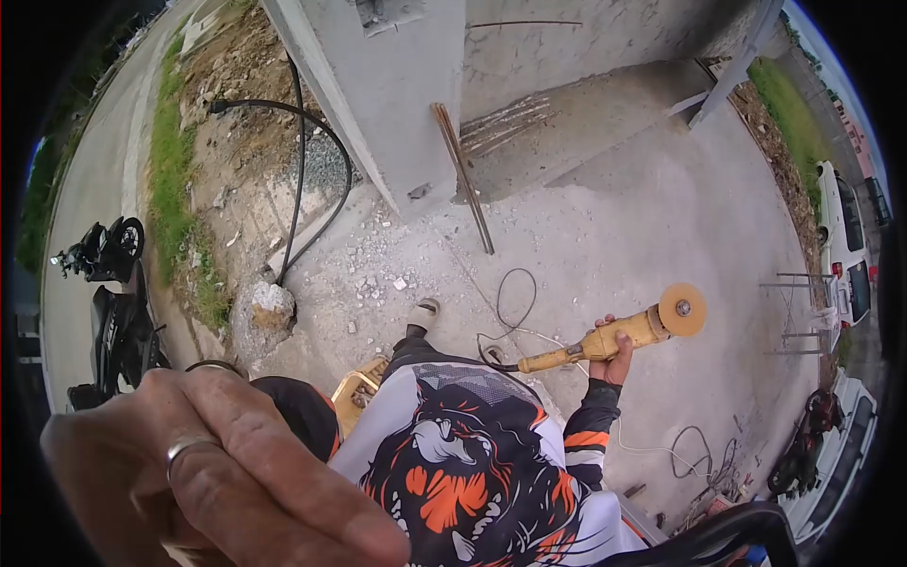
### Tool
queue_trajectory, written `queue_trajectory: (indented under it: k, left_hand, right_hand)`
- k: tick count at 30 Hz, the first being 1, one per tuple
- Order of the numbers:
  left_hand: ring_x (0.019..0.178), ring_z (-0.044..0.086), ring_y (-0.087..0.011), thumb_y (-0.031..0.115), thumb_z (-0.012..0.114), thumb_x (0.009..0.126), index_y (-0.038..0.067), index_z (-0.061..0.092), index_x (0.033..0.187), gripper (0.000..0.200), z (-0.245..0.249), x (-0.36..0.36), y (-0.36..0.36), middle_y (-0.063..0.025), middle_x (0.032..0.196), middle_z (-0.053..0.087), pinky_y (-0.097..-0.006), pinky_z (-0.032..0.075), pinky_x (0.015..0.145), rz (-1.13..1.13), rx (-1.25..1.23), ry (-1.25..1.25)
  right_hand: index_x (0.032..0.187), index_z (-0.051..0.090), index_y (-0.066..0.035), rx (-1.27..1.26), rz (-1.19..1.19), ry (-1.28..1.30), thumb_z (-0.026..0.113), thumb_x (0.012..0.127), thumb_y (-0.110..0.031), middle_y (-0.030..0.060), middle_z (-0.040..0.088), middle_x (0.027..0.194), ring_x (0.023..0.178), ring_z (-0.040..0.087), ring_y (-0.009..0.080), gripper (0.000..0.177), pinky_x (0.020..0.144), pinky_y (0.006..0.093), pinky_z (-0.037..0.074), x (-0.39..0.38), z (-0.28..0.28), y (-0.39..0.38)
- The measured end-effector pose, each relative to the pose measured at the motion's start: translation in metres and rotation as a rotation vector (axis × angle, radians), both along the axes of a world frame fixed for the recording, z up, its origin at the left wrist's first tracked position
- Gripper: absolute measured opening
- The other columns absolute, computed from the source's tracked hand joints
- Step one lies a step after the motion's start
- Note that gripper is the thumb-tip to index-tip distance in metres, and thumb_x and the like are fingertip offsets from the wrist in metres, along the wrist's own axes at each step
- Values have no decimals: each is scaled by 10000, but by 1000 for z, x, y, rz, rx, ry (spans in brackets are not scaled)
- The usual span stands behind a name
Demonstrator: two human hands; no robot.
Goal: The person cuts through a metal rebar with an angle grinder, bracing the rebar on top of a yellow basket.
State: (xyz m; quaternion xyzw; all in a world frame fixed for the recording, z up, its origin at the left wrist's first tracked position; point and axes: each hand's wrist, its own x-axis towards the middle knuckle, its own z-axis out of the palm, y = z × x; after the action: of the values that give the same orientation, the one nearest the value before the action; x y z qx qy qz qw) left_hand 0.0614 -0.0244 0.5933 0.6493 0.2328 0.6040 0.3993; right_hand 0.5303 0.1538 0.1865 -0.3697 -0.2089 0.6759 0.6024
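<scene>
My right hand [612, 354] is wrapped round the body of a yellow angle grinder [644, 328], held out over the concrete floor. The grinder's round tan disc [694, 317] faces up at its right end, and its cord leaves the handle on the left. My left hand [227, 472] is raised very close to the camera, a ring on one finger. Its fingers are bent and pressed together; whatever they may hold is hidden. Below me is my printed shirt [444, 463] in black, white and orange.
A concrete column [397, 104] stands ahead, with rusty steel bars [463, 180] leaning by it. A black hose [302, 180] curves at the left near rubble [368, 283]. A yellow step [357, 389] is beside my leg. Cords [694, 454] lie at the right; motorcycles [109, 312] stand at the left.
</scene>
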Motion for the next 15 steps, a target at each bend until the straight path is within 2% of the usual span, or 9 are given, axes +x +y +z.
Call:
queue_trajectory:
  k: [1,4,5,9,12,15]
  left_hand:
    - [919,781,-255,66,879,769,26,777,849,135,-11,-4,-11,-209,1099,773,-279,619,708,54,85,-37]
    - [1022,744,-293,297,880,824,-47,743,1028,422,-37,-8,-45,-298,1096,733,-359,603,860,256,326,-246]
    - [1028,740,-293,303,878,824,-46,736,1038,434,-42,-10,-49,-296,1103,731,-361,600,865,276,387,-278]
    - [1054,727,-296,330,870,824,-44,709,1078,480,-54,3,-25,-291,1129,720,-370,586,886,113,399,-278]
    - [1073,717,-298,351,864,824,-42,688,1108,515,-54,37,23,-287,1150,712,-376,576,902,-138,394,-212]
    - [1093,707,-300,371,859,824,-40,667,1138,551,-48,82,60,-282,1170,704,-382,566,918,-352,402,-162]
  right_hand:
    - [1293,534,-60,-1,7,-1,733,909,-210,121,616,1229,1121,625,303,457,919,457,574,1,2,-1]
    - [1286,536,-60,-31,-28,-25,733,909,-210,123,615,1232,1127,623,302,451,926,454,571,-2,13,-3]
    - [1282,535,-62,-25,-14,-28,724,912,-211,123,611,1231,1130,619,302,441,925,457,571,1,10,-2]
    - [1287,535,-71,0,-4,11,723,911,-213,120,607,1223,1125,621,302,444,930,457,570,2,4,1]
    - [1282,530,-55,-16,-22,2,704,888,-186,127,610,1208,1111,631,301,450,905,465,578,-1,7,1]
    - [1269,530,-63,-148,-14,48,710,886,-185,127,605,1200,1106,630,301,441,894,460,586,7,0,0]
